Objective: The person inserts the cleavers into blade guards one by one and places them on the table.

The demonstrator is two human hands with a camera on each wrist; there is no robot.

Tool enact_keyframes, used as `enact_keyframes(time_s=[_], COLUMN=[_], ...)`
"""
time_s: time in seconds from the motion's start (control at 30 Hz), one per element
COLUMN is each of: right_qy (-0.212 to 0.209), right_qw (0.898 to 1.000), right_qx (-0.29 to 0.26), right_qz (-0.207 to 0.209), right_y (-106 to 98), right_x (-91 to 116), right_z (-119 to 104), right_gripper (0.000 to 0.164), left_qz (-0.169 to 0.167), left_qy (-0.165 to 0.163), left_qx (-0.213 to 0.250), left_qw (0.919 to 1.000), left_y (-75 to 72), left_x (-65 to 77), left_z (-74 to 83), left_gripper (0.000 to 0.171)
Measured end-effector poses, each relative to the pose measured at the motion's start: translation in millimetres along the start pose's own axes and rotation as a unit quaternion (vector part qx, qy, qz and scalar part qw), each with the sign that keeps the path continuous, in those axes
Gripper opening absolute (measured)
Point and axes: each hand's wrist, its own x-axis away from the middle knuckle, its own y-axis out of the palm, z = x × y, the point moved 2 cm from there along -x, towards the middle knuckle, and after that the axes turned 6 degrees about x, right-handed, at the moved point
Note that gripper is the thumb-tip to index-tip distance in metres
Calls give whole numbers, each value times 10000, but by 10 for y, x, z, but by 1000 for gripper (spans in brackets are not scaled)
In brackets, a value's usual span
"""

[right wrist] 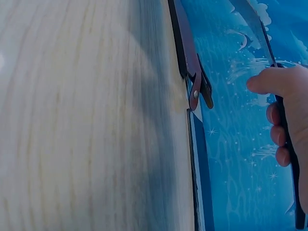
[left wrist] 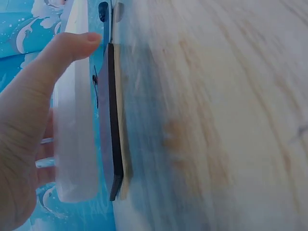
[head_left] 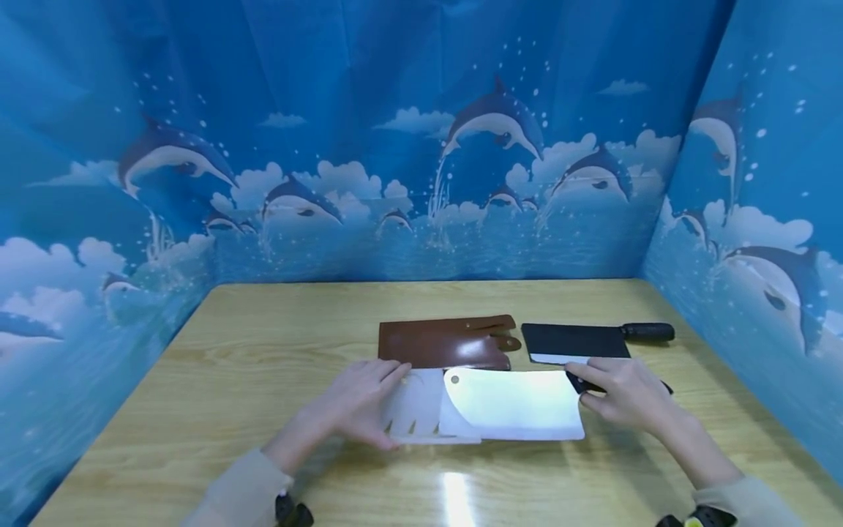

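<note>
My left hand (head_left: 358,402) holds a translucent white blade sheath (head_left: 415,410) by its left end, thumb at the near edge and fingers at the far edge. In the left wrist view the sheath (left wrist: 77,134) stands above the table between thumb and fingers. With my right hand (head_left: 626,391) I grip the black handle (right wrist: 287,144) of a silver cleaver (head_left: 520,406). Its blade points left, and the end with the round hole overlaps the sheath's right end. Whether that end lies inside the sheath or in front of it, I cannot tell.
Behind the white sheath lies a brown leather sheath (head_left: 435,342) with strap ends on its right. To the right of it is a second cleaver (head_left: 573,340), black-bladed with a black handle. Blue dolphin-print curtains (head_left: 395,146) border the wooden table (head_left: 283,322).
</note>
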Motion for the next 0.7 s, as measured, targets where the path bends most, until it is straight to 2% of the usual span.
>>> enact_keyframes(time_s=[0.17,0.37,0.53,0.6,0.7], right_qy=[-228,-101,3,9,38], right_qw=[9997,9995,9991,9993,9986], right_qx=[-71,-268,-354,-345,-501], right_qz=[-19,153,253,161,-151], right_y=[18,54,63,43,-18], right_x=[-13,33,63,65,65], right_z=[-25,-63,-105,-135,-180], right_gripper=[31,29,28,38,48], left_qz=[-249,-295,106,369,696], left_qy=[227,103,49,140,282], left_qx=[-94,-367,-1189,-1324,-1224], left_qw=[9994,9988,9928,9904,9896], left_y=[6,8,35,46,41], left_x=[-8,-2,15,37,65], left_z=[26,59,155,179,187], left_gripper=[110,114,118,116,111])
